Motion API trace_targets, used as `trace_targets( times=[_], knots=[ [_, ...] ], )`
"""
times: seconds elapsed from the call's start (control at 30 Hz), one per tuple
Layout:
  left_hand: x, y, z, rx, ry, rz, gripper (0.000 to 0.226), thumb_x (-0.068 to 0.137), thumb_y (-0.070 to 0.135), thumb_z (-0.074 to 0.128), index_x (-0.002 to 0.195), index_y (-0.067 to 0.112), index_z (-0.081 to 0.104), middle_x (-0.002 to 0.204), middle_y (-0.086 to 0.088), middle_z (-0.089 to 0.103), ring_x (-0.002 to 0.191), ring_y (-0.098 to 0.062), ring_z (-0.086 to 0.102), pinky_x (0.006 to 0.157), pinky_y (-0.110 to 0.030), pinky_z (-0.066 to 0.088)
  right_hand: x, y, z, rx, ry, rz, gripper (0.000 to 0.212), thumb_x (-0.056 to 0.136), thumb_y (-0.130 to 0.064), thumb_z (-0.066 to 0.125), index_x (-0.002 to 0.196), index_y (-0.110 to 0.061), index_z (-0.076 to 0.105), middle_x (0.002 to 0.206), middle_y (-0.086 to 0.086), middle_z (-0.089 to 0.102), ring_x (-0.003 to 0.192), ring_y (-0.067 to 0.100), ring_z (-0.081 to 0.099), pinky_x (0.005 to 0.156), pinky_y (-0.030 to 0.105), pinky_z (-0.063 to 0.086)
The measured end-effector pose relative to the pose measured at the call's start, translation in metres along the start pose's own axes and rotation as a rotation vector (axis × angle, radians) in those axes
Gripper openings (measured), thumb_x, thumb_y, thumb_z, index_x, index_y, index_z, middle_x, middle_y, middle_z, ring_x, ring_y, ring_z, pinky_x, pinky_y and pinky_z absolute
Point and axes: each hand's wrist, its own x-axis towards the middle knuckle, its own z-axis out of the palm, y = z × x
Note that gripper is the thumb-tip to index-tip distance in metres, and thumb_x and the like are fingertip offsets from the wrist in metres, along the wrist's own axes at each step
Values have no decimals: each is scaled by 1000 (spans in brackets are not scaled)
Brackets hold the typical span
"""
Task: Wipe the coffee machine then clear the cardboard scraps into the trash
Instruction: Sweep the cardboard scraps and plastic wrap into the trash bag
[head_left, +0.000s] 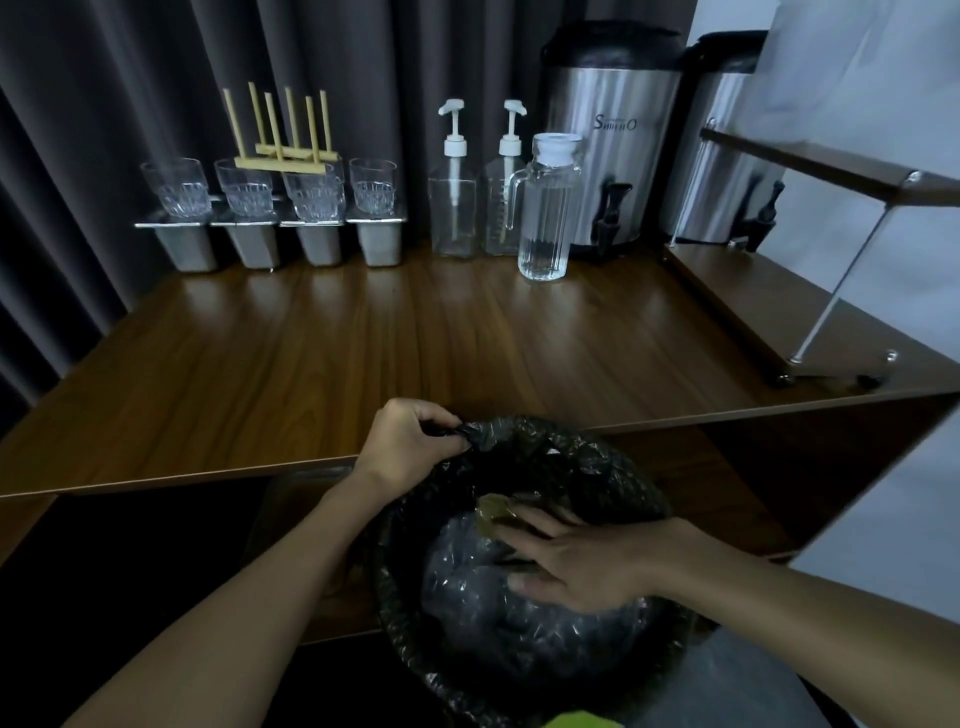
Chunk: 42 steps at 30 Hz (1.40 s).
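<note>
A trash bin lined with a black plastic bag (587, 457) stands below the front edge of the wooden counter (322, 353). My left hand (410, 436) pinches the bag's rim at its far left side. My right hand (576, 558) reaches into the bin with fingers spread over a brownish cardboard scrap (496, 514); whether it grips the scrap is unclear. Two steel drink dispensers, one (613, 150) with a second (727, 156) beside it, stand at the back right of the counter.
Along the back stand four glasses (176, 187) on steel holders, a wooden rack (283, 150), two pump bottles (454, 208) and a water pitcher (548, 208). A small wooden shelf (779, 306) sits at the right. A green thing (582, 721) shows at the bottom edge.
</note>
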Motion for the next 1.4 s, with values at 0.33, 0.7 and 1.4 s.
trace_targets(
  times=[0.33,0.7,1.4],
  knots=[
    [0,-4,2,28,10,-5,23,75,18,86,97,16,77,99,8,70,93,-2,66,79,-14,51,0,-2,13,-136,66,27,73,96,-67,24,147,-44,-23,157,-9,-32,146,23,-26,117,55,-6],
    [-22,16,1,1,102,1,11,78,13,83,83,20,76,82,9,71,74,2,66,71,-17,55,-60,14,-7,-103,717,-30,60,99,-57,30,153,-36,13,157,-12,21,145,9,10,118,38,11],
    [-151,22,15,107,470,-280,17,75,24,86,87,19,74,82,10,70,74,0,64,71,-17,47,-16,78,-2,548,793,-106,40,96,-8,45,130,-27,49,122,8,57,109,20,58,92,35,51]
  ],
)
